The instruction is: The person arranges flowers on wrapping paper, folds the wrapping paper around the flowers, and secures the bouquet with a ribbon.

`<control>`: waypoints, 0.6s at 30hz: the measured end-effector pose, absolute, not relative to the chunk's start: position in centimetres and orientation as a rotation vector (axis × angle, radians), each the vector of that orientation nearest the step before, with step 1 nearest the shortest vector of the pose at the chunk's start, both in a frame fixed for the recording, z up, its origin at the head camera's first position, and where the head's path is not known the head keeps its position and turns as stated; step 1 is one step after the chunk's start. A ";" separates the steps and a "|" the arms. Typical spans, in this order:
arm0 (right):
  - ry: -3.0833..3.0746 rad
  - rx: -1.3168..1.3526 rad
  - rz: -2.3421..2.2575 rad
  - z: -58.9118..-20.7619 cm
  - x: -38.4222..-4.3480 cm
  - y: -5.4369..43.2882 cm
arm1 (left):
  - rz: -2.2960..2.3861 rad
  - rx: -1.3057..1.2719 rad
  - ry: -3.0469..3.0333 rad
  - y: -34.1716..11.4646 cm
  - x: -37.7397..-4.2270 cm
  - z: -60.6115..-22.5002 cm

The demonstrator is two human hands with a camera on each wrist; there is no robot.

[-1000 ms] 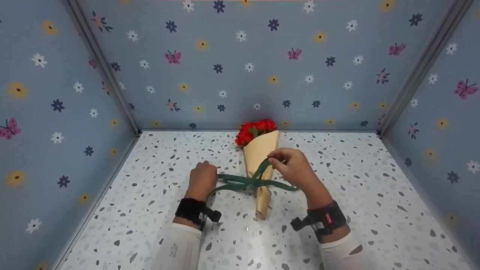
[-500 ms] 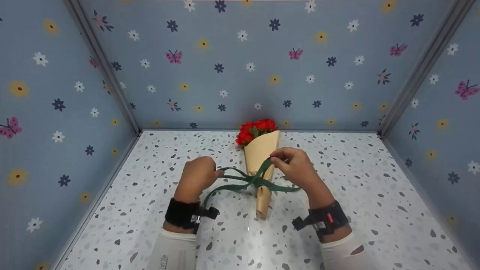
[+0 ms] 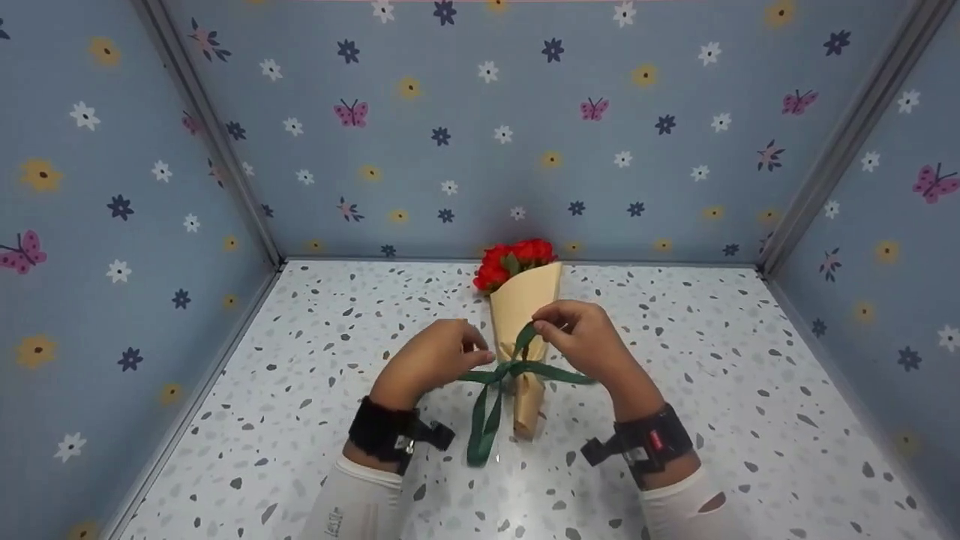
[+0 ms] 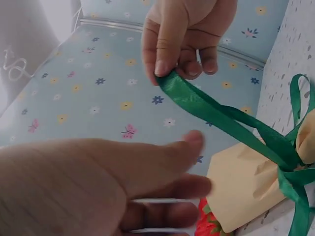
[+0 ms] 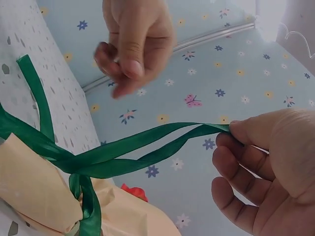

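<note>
A bouquet of red flowers (image 3: 491,271), wrapped in tan paper (image 3: 521,307), lies on the table with its stem end toward me. Green ribbon (image 5: 118,146) goes round the narrow part of the wrap. Between thumb and index finger, my right hand (image 3: 589,337) pinches a raised loop of it, right of the bouquet. My left hand (image 3: 431,356) is left of the knot, fingers apart and loosely bent. Nothing sits between its thumb and fingers in the left wrist view. One ribbon loop (image 3: 478,454) lies toward me; a ribbon tail (image 3: 559,373) reaches right under my right hand.
The speckled white table (image 3: 337,300) meets a blue wall (image 3: 465,172) with flower and butterfly prints just behind the flowers. Similar side panels stand left and right, joined by grey metal corner strips (image 3: 832,127). Black camera straps circle both wrists.
My left hand has let go of the ribbon it held out to the left and moved right, close to the knot. That ribbon loop now lies toward me. My right hand keeps its pinch.
</note>
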State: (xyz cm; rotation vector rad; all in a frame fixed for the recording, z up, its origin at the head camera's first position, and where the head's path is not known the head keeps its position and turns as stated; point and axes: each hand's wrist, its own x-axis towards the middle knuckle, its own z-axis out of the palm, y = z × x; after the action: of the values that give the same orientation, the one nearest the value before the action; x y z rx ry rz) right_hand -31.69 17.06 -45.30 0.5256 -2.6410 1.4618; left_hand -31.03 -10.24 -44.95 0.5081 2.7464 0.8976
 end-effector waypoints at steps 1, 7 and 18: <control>-2.642 0.538 1.459 -45.3 -31.6 16.9 | 0.948 0.546 2.776 -9.8 -31.1 -45.1; -2.610 0.656 1.412 -45.2 -31.2 16.5 | 1.190 0.763 2.730 -8.2 -31.5 -46.1; -2.582 0.753 1.372 -45.1 -30.8 16.2 | 1.389 0.881 2.675 -7.6 -31.7 -46.8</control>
State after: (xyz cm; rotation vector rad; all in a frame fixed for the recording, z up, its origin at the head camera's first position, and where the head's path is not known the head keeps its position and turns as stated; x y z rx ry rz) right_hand -30.81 16.20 -45.08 0.7530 -2.5820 1.3719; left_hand -31.73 -7.61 -46.81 0.8810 2.6747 1.3889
